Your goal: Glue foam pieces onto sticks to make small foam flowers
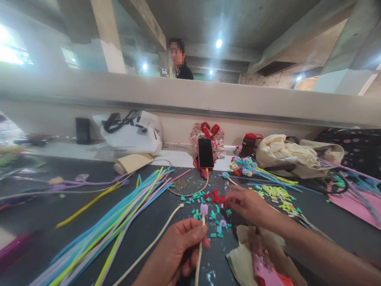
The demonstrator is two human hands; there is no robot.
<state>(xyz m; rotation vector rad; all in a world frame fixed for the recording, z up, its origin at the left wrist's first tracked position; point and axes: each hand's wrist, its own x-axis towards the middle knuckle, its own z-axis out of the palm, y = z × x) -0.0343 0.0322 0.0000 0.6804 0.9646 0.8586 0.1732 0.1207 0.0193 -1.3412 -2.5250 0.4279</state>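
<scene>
My left hand point(186, 242) pinches a cream cord point(199, 258) that has a small purple piece point(204, 209) at its upper end. To the right, my right hand point(245, 202) reaches over the dark table beside red pieces point(216, 196); its fingers are bent, and whether they hold something is too blurred to tell. Around both hands lie small teal pieces point(216, 235) and another purple piece point(223, 223). A second cream cord point(151, 244) lies left of my left hand.
Long coloured strips point(119, 222) cover the left. A phone point(206, 153) stands at the back, near a white bag point(133, 133) and a dark bottle point(248, 145). Torn brown paper point(241, 250) lies front right, yellow-green pieces point(275, 192) behind. A person point(184, 71) is beyond the partition.
</scene>
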